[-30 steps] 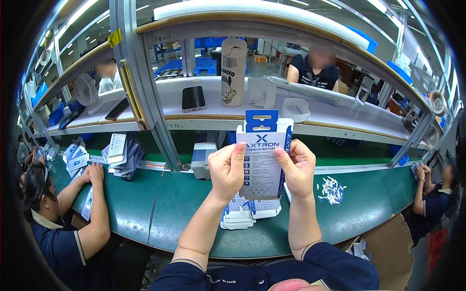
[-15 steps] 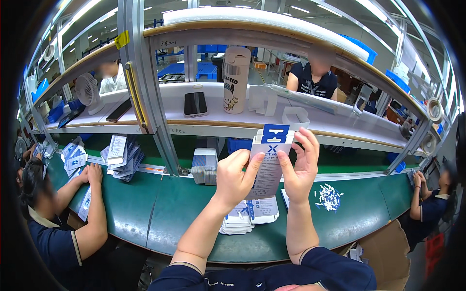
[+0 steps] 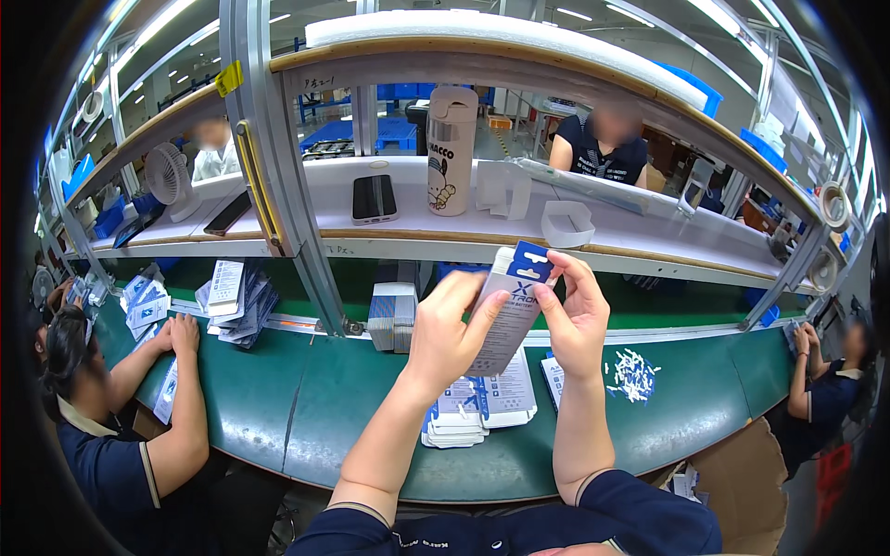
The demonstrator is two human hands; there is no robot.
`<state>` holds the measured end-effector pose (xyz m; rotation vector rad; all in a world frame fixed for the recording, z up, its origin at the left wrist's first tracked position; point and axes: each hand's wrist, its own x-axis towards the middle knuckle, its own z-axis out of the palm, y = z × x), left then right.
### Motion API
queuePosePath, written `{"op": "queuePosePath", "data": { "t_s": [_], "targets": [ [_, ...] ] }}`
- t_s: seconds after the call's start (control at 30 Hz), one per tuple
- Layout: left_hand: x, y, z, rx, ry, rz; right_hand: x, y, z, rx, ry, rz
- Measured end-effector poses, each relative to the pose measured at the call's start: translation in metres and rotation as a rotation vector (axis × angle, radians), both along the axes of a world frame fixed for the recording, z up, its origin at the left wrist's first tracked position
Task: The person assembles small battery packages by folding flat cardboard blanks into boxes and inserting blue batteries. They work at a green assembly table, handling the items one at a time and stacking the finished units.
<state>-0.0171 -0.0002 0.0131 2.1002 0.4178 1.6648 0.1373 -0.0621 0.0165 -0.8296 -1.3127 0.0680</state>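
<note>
Above the green bench [image 3: 329, 398], a slim blue-and-white carton [image 3: 506, 326] is gripped in both the left hand [image 3: 450, 324] and right hand [image 3: 577, 322]. Compared with half a second ago, it leans farther right and the right fingers have closed in at its hang tab [image 3: 531, 259]; handling apparently centres there. Carton contents: hidden. Cardboard box [image 3: 746, 477], lower right: pale pieces [image 3: 685, 484] inside.

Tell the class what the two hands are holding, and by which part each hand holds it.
A white and blue box: the left hand holds its left side; the right hand holds its upper right edge.
</note>
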Motion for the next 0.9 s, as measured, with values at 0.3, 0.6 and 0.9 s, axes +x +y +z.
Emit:
{"op": "queuePosePath", "data": {
  "t_s": [0.3,0.6,0.9],
  "targets": [
    [0.003,0.005,-0.002,0.212,0.018,0.112,-0.01,0.001,0.005,-0.004,-0.305,-0.148],
    [-0.005,0.009,0.001,0.094,-0.022,-0.009,-0.01,0.008,0.001,0.013,-0.289,-0.068],
    [0.004,0.01,-0.004,0.219,0.046,0.11,-0.007,0.011,-0.009,-0.099,-0.034,0.025]
  ]
}}
